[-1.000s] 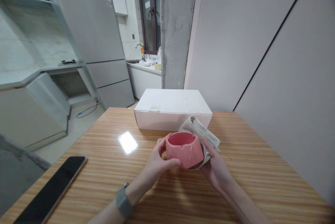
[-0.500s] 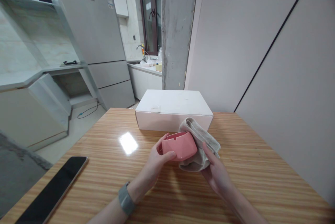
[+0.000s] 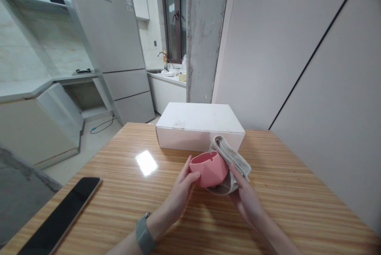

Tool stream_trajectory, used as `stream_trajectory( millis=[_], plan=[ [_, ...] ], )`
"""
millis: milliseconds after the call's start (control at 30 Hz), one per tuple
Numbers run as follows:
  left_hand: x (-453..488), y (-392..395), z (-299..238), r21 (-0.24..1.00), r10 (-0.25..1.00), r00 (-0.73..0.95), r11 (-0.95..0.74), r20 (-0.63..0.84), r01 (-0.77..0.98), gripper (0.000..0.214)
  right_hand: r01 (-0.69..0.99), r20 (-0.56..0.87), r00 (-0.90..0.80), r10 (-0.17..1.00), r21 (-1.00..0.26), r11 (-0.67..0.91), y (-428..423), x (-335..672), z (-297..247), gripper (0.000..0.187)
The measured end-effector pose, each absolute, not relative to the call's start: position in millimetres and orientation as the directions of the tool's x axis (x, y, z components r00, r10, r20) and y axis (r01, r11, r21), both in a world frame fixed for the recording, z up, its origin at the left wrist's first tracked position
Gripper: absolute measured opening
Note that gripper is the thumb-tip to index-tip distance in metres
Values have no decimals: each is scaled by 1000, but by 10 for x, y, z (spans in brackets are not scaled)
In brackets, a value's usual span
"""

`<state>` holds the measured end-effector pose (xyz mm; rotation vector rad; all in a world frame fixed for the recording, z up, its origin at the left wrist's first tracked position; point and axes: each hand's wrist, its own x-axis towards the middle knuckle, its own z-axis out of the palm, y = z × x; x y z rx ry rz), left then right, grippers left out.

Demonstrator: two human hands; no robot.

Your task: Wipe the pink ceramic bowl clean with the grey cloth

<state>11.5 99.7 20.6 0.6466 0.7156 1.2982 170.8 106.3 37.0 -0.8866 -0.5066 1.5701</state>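
Note:
A pink faceted ashtray [image 3: 208,169] with notches in its rim is held above the table, tilted so its opening faces up and slightly away. My left hand [image 3: 185,181] grips its left side, thumb on the near face and fingers behind. Against the ashtray's right side presses a folded grey cloth [image 3: 231,163]. My right hand [image 3: 242,187] is closed on that cloth, thumb on the near side; its other fingers are partly hidden beneath the fabric.
Behind the hands a closed white box [image 3: 199,122] lies on the wooden table [image 3: 119,207]. A black phone [image 3: 61,215] rests near the table's left edge. A wall [image 3: 321,108] runs along the right side; a fridge [image 3: 113,36] stands beyond.
My left hand has turned the ashtray and shifted it a little to the right, so more of its faceted side shows. The right hand keeps the cloth against it.

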Motion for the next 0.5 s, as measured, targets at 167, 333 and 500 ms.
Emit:
stream_trajectory(
  millis=[167, 333, 500],
  plan=[
    [109, 942, 290, 865, 989, 128, 128, -74, -485, 116, -664, -256, -78, 964, -708, -241, 1084, 1735, 421, 38],
    [94, 964, 251, 869, 990, 136, 98, -36, -485, 119, -653, -256, -49, 966, -724, -224, 1058, 1729, 406, 39],
    [83, 985, 233, 875, 993, 108, 96, -50, -474, 105, -600, -215, 55, 975, -788, -139, 1030, 1757, 268, 44]
  ],
)
